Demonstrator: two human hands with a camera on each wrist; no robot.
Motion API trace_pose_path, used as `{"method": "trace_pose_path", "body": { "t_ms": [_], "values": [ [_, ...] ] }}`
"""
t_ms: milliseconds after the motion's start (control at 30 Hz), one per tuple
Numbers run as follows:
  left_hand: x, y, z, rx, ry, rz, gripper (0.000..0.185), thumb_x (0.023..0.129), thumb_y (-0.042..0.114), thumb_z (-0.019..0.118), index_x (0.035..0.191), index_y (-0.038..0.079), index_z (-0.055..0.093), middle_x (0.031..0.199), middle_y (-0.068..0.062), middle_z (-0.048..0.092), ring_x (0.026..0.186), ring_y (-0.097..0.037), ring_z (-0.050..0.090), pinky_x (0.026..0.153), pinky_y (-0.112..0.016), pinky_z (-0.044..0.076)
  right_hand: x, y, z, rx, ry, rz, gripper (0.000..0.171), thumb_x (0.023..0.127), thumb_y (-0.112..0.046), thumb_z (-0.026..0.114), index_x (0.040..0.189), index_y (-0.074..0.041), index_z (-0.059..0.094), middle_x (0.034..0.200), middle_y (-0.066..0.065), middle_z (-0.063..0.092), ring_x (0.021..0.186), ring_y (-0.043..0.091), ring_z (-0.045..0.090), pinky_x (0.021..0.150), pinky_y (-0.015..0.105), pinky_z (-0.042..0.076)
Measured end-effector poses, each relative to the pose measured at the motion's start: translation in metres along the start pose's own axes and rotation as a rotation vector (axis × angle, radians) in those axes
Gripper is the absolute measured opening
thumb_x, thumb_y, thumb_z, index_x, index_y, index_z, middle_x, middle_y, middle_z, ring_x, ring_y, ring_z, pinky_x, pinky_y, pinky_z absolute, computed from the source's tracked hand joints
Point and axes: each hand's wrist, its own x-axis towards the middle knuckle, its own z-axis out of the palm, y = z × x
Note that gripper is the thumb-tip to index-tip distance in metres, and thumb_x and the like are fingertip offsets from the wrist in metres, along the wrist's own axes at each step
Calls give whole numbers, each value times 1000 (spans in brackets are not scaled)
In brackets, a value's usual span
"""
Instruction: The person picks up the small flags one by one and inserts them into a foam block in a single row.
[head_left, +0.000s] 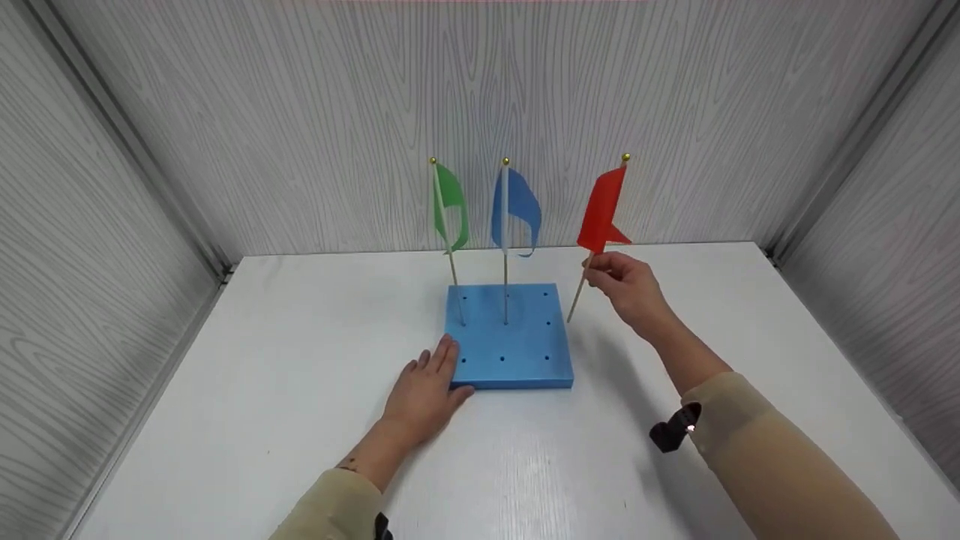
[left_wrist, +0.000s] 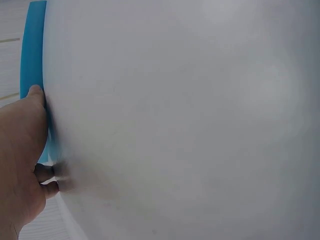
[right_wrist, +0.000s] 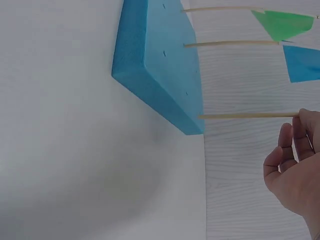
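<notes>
A blue foam block (head_left: pixel 517 341) with small holes lies on the table. A green flag (head_left: pixel 450 195) and a blue flag (head_left: pixel 517 202) stand in it on thin wooden sticks with gold ball tops. My right hand (head_left: pixel 628 289) pinches the stick of a red flag (head_left: pixel 602 206) just under the cloth. That stick leans, its lower tip close to the block's right edge in the head view. At the block's front left corner rests my left hand (head_left: pixel 424 386), fingers extended along the left edge and thumb at the front face. In the left wrist view the thumb (left_wrist: pixel 35 92) touches the block's side.
The white table (head_left: pixel 300 337) carries the block near its middle. Pale wood-grain panels rise at the back (head_left: pixel 337 135) and on both sides. A small dark device (head_left: pixel 675 429) sits on my right wrist.
</notes>
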Motion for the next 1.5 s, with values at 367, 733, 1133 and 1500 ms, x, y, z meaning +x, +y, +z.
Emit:
{"method": "trace_pose_path", "body": {
  "t_ms": [367,733,1133,1500],
  "values": [
    [0,6,-1,-4,7,0,82,109,54,53,168,3,27,175,-14,23,150,-46,40,121,-58,34,8,-2,23,-7,-15,18,21,108,-19,65,124,-7,70,124,12,68,114,30,63,103,40,53],
    [1,8,1,-19,-1,-13,84,108,54,55,168,4,25,175,-13,22,151,-45,39,122,-58,33,12,-3,28,-40,-16,27,19,108,-19,65,123,-9,71,120,11,68,109,28,63,99,36,55],
    [0,9,1,-22,13,-15,82,108,53,55,168,4,26,175,-13,24,151,-46,39,121,-59,34,13,0,32,-78,-32,33,23,108,-17,65,127,-5,70,121,11,69,109,31,63,95,34,57],
    [-2,13,0,-18,15,-10,82,108,52,56,168,3,27,175,-13,23,151,-45,39,122,-58,34,13,4,33,-147,-55,28,22,108,-17,64,127,-8,71,122,15,69,112,33,63,98,39,57]
  ]
}}
